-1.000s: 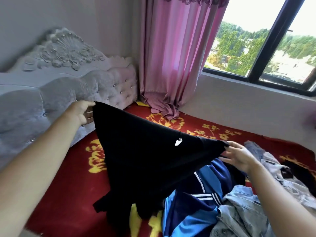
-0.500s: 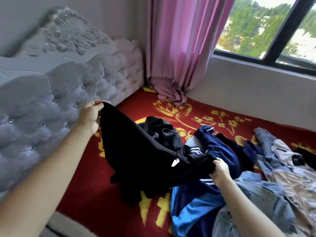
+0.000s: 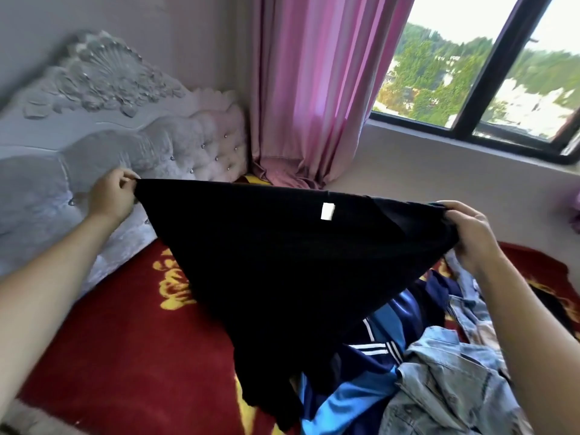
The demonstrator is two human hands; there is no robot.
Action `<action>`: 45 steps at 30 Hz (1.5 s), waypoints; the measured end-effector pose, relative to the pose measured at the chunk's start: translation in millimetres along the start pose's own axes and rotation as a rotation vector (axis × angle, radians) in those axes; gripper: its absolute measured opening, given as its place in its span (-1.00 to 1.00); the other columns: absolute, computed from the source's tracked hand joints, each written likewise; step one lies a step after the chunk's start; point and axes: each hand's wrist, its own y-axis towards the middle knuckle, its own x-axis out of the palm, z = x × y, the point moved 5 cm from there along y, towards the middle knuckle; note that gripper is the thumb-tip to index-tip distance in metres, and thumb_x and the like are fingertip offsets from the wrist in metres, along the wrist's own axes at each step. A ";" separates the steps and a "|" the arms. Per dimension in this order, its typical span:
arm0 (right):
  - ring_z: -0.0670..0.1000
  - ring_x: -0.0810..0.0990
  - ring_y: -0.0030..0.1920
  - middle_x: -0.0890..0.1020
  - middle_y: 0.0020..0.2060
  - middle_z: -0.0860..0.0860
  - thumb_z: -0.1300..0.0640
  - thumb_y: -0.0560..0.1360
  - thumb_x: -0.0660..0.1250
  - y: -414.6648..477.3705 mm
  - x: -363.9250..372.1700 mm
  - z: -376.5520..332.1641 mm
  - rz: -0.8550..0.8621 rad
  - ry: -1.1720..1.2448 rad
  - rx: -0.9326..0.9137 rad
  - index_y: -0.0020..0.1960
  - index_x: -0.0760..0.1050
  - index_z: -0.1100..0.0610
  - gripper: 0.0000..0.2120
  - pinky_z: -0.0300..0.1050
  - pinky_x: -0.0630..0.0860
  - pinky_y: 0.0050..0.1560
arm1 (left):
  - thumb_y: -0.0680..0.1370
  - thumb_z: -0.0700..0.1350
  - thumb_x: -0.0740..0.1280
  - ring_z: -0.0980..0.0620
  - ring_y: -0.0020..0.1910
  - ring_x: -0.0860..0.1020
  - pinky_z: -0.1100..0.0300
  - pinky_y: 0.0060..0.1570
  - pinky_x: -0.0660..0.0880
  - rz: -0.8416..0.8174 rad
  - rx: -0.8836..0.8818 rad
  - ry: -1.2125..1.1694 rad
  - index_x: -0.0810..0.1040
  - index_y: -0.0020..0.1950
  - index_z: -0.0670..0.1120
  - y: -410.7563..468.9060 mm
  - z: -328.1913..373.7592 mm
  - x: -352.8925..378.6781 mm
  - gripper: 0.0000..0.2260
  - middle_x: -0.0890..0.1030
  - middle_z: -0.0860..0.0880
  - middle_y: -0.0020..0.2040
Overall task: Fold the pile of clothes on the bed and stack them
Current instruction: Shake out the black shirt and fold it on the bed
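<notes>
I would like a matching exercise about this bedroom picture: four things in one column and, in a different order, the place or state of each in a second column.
1. black garment
2. denim jacket
3. curtain
4. headboard

A. pink, hanging in the corner
B. gripped by left hand and right hand
C. crumpled, light blue, lower right
D. grey and tufted, on the left

Pairs: 1-B, 2-C, 3-A, 4-D

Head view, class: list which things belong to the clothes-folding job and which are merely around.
Job: black fabric garment, held by left hand and right hand; blue striped track jacket; pale denim jacket.
Around: pink curtain; grey tufted headboard; dark-framed window.
</notes>
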 end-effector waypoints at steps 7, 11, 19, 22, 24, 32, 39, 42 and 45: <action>-0.15 0.57 -0.40 0.63 -0.43 -0.07 0.44 0.48 0.12 -16.3 51.4 5.3 -0.250 -0.316 0.024 -0.28 0.62 0.09 -0.59 -0.35 0.50 -0.36 | 0.48 -0.36 0.26 -0.26 0.02 0.56 0.08 -0.06 0.45 -0.336 -0.234 0.098 0.60 0.00 -0.29 -56.2 -9.8 89.6 -0.84 0.61 -0.31 0.00; -0.08 0.59 -0.25 0.65 -0.31 -0.03 0.41 0.48 0.15 -24.0 77.6 7.4 -0.320 -0.370 0.036 -0.23 0.61 0.08 -0.65 -0.26 0.53 -0.18 | 0.47 -0.34 0.32 -0.11 0.10 0.53 0.24 -0.09 0.39 -0.756 -0.079 0.052 0.52 0.19 -0.23 -138.1 30.8 141.1 -0.71 0.56 -0.24 0.14; -0.05 0.59 -0.17 0.64 -0.25 -0.03 0.38 0.50 0.17 -27.0 93.5 -2.9 -0.342 -0.447 -0.020 -0.21 0.60 0.03 -0.65 -0.13 0.53 -0.05 | 0.42 -0.23 0.46 0.12 0.08 0.55 0.25 0.10 0.48 -1.009 0.209 -0.535 0.44 0.26 -0.11 -228.6 171.4 163.6 -0.56 0.57 0.03 0.08; -0.17 0.60 -0.31 0.65 -0.37 -0.11 0.40 0.51 0.21 -22.7 77.1 -9.8 -0.277 -0.335 -0.056 -0.20 0.59 0.08 -0.70 -0.35 0.52 -0.23 | 0.43 -0.32 0.41 0.10 -0.22 0.53 0.22 -0.11 0.46 -0.719 0.191 -0.589 0.58 -0.05 -0.23 -204.5 183.1 152.1 -0.88 0.57 -0.04 -0.22; -0.16 0.59 -0.38 0.63 -0.41 -0.08 0.35 0.51 0.26 -19.5 64.5 -5.5 -0.215 -0.241 -0.037 -0.24 0.60 0.09 -0.73 -0.34 0.52 -0.30 | 0.43 -0.34 0.40 0.25 -0.34 0.51 0.35 -0.21 0.45 -0.684 0.195 -0.606 0.59 -0.14 -0.18 -185.4 189.9 140.1 -0.91 0.56 0.02 -0.29; -0.14 0.56 -0.35 0.61 -0.36 -0.07 0.16 0.57 0.25 -20.6 98.1 36.6 -0.183 -0.060 0.022 -0.01 0.54 0.07 -0.90 -0.28 0.49 -0.29 | 0.46 -0.29 0.37 0.35 -0.44 0.45 0.43 -0.30 0.40 -0.501 0.326 -0.414 0.56 -0.21 -0.07 -126.6 200.6 83.8 -0.87 0.52 0.10 -0.36; -0.10 0.56 0.03 0.58 0.03 -0.03 0.25 0.40 0.44 -70.4 208.7 117.1 -0.549 -0.239 0.090 0.19 0.42 0.01 -0.58 -0.22 0.50 0.10 | 0.48 -0.33 0.33 0.31 -0.43 0.49 0.45 -0.31 0.42 -0.573 0.232 -0.433 0.54 -0.25 -0.01 -112.2 172.9 39.5 -0.77 0.55 0.19 -0.48; -0.02 0.57 -0.17 0.61 -0.20 0.02 0.25 0.46 0.39 -61.8 229.4 123.1 -0.406 -0.346 0.023 -0.10 0.54 0.17 -0.96 -0.03 0.51 -0.07 | 0.49 -0.33 0.31 0.31 -0.45 0.49 0.46 -0.34 0.41 -0.459 0.160 -0.401 0.55 -0.27 0.01 -94.4 147.9 9.9 -0.73 0.54 0.20 -0.50; -0.01 0.51 -0.27 0.56 -0.33 0.02 0.21 0.48 0.37 -42.9 221.6 121.7 -0.311 -0.492 -0.030 -0.17 0.56 0.18 -0.93 -0.07 0.45 -0.17 | 0.50 -0.32 0.31 0.30 -0.46 0.48 0.42 -0.33 0.41 -0.309 0.081 -0.385 0.57 -0.31 0.00 -71.0 116.0 -26.2 -0.73 0.52 0.19 -0.52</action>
